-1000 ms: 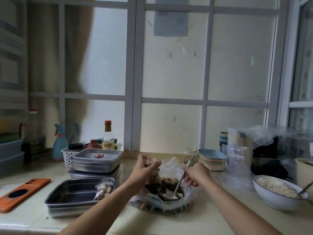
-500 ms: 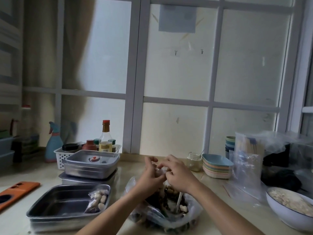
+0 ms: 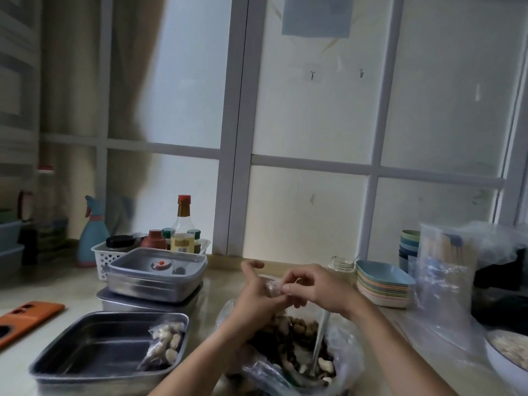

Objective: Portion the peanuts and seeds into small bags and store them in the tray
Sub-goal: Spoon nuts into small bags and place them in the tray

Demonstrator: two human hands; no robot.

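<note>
Just above the big bag [image 3: 344, 350] of peanuts and seeds on the worktop [image 3: 71, 284], both hands meet on a small bag [image 3: 271, 284]. The left hand [image 3: 257, 294] grips it from the side, thumb lifted, while the right hand [image 3: 318, 287] pinches its top with curled fingers [image 3: 297, 277]. A spoon [image 3: 320, 332] stands in the big bag. To the left, the tray [image 3: 85, 350] holds one filled bag [image 3: 167, 340] against its right wall.

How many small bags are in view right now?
2. A filled bag lies at the right end of the tray; a second bag is pinched between the left hand and right hand above the big bag. Others may be hidden.
</note>
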